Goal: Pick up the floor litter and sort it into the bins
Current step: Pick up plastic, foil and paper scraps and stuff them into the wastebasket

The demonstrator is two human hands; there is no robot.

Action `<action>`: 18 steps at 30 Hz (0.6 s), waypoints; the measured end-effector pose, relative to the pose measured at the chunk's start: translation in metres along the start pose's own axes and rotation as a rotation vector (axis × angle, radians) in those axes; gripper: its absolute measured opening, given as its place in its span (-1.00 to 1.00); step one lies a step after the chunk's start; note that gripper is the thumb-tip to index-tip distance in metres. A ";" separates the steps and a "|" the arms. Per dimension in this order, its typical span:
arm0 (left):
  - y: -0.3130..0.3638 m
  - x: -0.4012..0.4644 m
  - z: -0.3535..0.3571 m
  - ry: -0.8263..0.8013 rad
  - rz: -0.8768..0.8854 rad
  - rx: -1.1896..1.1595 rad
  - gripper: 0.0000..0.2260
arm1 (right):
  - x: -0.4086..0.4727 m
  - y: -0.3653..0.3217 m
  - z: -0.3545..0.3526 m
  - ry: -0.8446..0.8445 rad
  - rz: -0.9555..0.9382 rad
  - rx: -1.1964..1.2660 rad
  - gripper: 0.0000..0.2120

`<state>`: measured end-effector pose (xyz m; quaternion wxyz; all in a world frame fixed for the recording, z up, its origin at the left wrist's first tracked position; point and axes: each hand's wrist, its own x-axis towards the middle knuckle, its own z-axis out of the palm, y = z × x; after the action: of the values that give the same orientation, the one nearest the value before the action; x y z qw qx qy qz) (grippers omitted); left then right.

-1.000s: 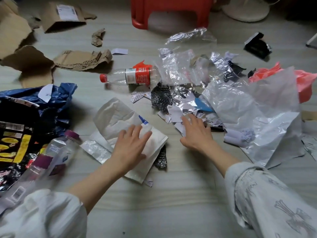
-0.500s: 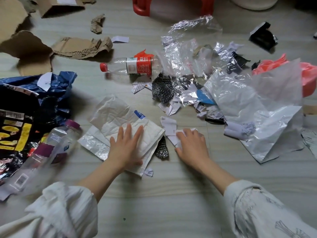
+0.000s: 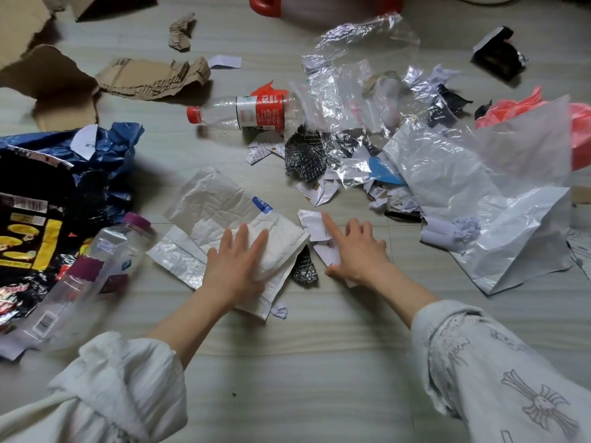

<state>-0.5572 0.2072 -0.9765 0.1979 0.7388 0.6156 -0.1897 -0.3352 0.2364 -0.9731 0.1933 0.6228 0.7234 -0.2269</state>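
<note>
On your far left a dark snack wrapper (image 3: 28, 238) and a blue bag (image 3: 108, 145) lie heaped together, and a clear bottle with a purple cap (image 3: 96, 270) lies on its side against them, likely parked there so the plastics stay in one group. Torn cardboard (image 3: 150, 76) sits well apart at the top left, which already looks like a pile of its own. Your left hand (image 3: 236, 266) lies flat, fingers spread, on the white padded envelope (image 3: 220, 219); it presses rather than grips, probably to pin the soft packet to the floor (image 3: 319, 362) so nothing slides. Just beside it your right hand (image 3: 358, 251) rests loosely spread on small paper scraps (image 3: 315, 227), forefinger stretched over one piece; it looks like you are raking them toward the envelope, not clamping anything. Beyond, a bottle with a red label (image 3: 252, 113) lies on its side, touching the crinkled clear film (image 3: 351, 75) and foil bits. To the right a big white plastic bag (image 3: 479, 203) covers more scraps, with something red (image 3: 582, 123) behind it. No bins are in view, so sorting proper seems hardly begun.
</note>
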 end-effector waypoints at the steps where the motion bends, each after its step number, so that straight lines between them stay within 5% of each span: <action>1: 0.000 0.000 0.000 -0.001 0.002 0.005 -0.13 | 0.002 0.001 -0.001 -0.007 -0.036 -0.040 -0.02; 9: 0.000 -0.001 0.001 0.009 -0.007 -0.004 -0.13 | -0.007 0.001 0.011 0.173 -0.041 -0.028 -0.60; 18: 0.003 -0.008 0.002 0.032 0.010 -0.032 -0.20 | -0.007 -0.009 0.009 0.144 0.164 0.155 -0.36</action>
<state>-0.5555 0.1995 -0.9737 0.2009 0.7416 0.6179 -0.1671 -0.3429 0.2244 -0.9760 0.1103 0.7075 0.6624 -0.2203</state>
